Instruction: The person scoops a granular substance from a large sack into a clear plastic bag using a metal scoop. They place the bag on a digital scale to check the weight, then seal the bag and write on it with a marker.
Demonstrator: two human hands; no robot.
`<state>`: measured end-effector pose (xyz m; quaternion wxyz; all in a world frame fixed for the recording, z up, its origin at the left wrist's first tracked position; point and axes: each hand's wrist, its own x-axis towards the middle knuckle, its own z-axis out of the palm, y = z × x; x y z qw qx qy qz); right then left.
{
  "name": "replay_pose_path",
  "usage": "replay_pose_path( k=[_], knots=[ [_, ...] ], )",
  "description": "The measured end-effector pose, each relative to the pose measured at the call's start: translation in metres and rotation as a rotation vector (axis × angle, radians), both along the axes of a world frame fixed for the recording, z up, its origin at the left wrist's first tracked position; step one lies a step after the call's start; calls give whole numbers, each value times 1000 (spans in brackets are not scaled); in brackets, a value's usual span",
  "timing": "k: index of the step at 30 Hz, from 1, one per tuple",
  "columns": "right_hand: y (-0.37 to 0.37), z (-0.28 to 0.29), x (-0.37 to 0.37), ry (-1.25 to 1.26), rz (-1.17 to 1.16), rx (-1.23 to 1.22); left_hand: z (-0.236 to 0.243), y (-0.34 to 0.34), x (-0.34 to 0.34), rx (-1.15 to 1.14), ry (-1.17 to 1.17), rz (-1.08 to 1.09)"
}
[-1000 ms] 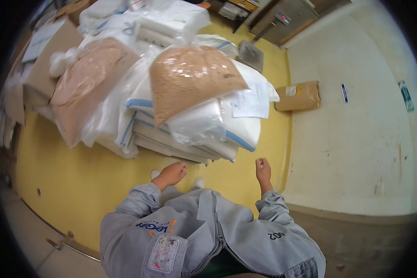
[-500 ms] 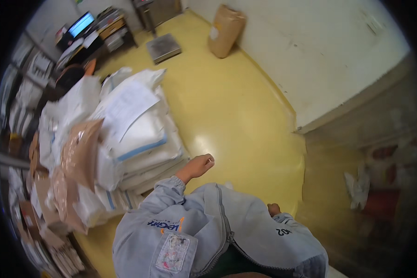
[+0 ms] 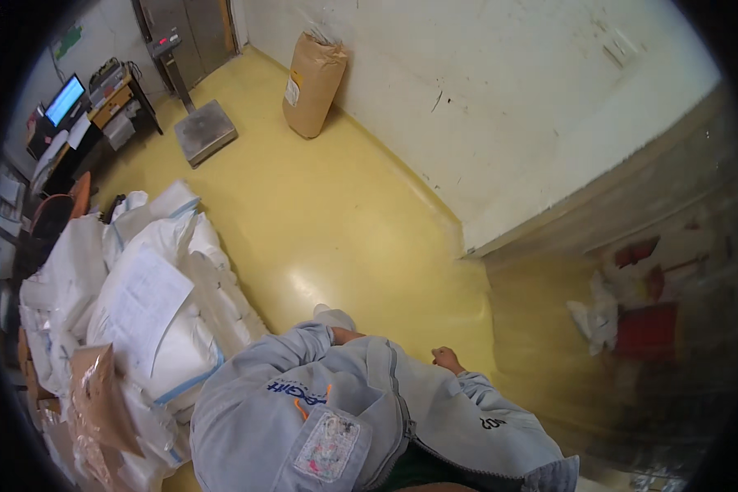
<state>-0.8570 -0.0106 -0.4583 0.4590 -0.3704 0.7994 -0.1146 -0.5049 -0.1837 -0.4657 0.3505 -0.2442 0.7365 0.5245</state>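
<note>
My left hand (image 3: 346,334) hangs close to my jacket front; only a bit of skin past the cuff shows, and its fingers are hidden. On the other side, my right hand (image 3: 447,358) is held low over the yellow floor, its fingers curled and nothing visible in them. Neither hand appears to touch anything around it. To my left stands a stack of white sacks (image 3: 180,353) with a printed paper sheet (image 3: 149,305) lying on top. A clear bag of brown material (image 3: 98,394) leans at the stack's near side.
Ahead stands a platform scale (image 3: 206,131) on a post. A tall brown paper sack (image 3: 313,86) rests by the white wall (image 3: 500,98). Far left are a desk with a monitor (image 3: 64,100) and an orange chair (image 3: 80,195). Behind a transparent curtain-like sheet on the right sits a red container (image 3: 646,332).
My view has turned right and moved forward, so the stack, scale and paper sack sit farther left. My left hand has swung back against my body; my right hand has come forward.
</note>
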Motion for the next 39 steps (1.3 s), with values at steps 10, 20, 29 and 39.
replay_pose_path(
  k=[10,20,29,39],
  knots=[
    [-210,44,-3,120,169,112,-29,-236,21,-108,-3,-8],
    [-468,-102,-23,246,520,154,-43,-491,172,-462,111,544],
    [-935,-65,42,187,619,-504,-13,-603,279,-8,-102,1384],
    [-1231,37,177,51,232,-456,-29,-970,299,-489,327,1204]
  ],
)
